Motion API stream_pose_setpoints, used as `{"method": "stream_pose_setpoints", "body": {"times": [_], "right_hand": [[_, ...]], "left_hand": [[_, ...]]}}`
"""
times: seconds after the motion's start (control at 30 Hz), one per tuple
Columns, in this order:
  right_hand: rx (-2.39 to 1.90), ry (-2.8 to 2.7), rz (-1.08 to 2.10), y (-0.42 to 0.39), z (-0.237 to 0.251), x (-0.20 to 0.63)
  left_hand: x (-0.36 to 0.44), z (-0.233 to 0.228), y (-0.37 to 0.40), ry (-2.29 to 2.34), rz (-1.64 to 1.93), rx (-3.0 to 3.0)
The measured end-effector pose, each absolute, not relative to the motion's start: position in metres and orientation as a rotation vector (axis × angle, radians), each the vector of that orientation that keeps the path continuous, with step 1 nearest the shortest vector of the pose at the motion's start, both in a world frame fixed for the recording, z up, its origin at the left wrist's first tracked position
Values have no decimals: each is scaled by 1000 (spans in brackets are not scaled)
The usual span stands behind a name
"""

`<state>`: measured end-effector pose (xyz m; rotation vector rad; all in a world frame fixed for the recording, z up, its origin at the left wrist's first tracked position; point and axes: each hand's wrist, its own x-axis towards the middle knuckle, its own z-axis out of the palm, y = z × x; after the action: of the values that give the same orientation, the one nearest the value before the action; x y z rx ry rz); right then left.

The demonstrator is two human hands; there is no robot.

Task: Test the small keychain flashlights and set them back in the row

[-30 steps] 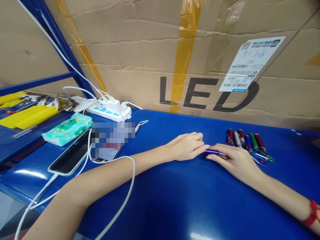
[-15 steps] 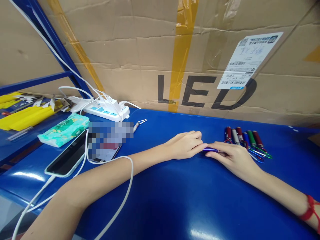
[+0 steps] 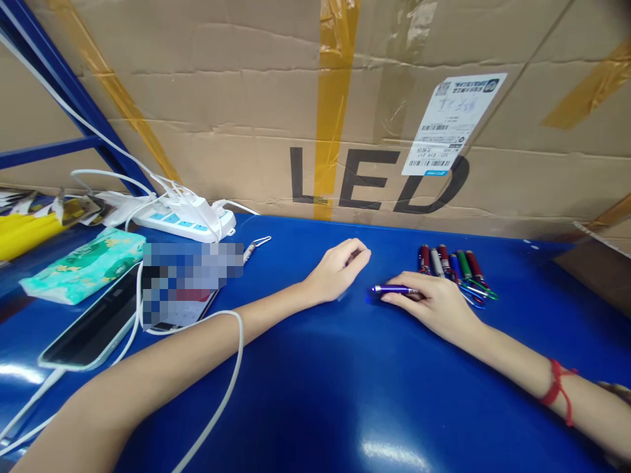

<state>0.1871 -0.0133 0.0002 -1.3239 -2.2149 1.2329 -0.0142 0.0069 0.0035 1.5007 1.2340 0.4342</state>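
Observation:
My right hand (image 3: 434, 305) lies on the blue table (image 3: 345, 394) and grips a small purple pen-shaped torch (image 3: 392, 289) whose tip points left. A blue glow shows on the table just under that tip. My left hand (image 3: 340, 266) rests a little to the left of the torch with its fingers curled in and nothing in them. Just behind my right hand lies a row of several similar torches (image 3: 448, 263) in red, silver, blue and green, with wire clips.
A big cardboard box marked LED (image 3: 345, 118) stands along the table's back edge. At the left are a white power strip (image 3: 190, 220), a tissue pack (image 3: 79, 269), a phone (image 3: 89, 328) on a white cable (image 3: 227, 381), and one loose torch with a clip (image 3: 256, 246).
My left hand has let go of the purple torch's tip, drawn back to the left and curled shut. The right hand keeps the torch. The view has shifted to the right.

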Motion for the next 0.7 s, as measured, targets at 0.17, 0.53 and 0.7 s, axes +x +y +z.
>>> {"method": "stream_pose_setpoints", "body": {"times": [0.17, 0.53, 0.7], "right_hand": [[-1303, -2227, 1189, -13, -1, 187], [-1311, -2225, 1200, -13, 0, 189], [-1327, -2198, 1170, -13, -2, 189]], "left_hand": [[-9, 2, 2, 1122, 592, 1006], [-7, -1, 4, 1012, 562, 881], [-5, -2, 0, 1042, 557, 933]]}}
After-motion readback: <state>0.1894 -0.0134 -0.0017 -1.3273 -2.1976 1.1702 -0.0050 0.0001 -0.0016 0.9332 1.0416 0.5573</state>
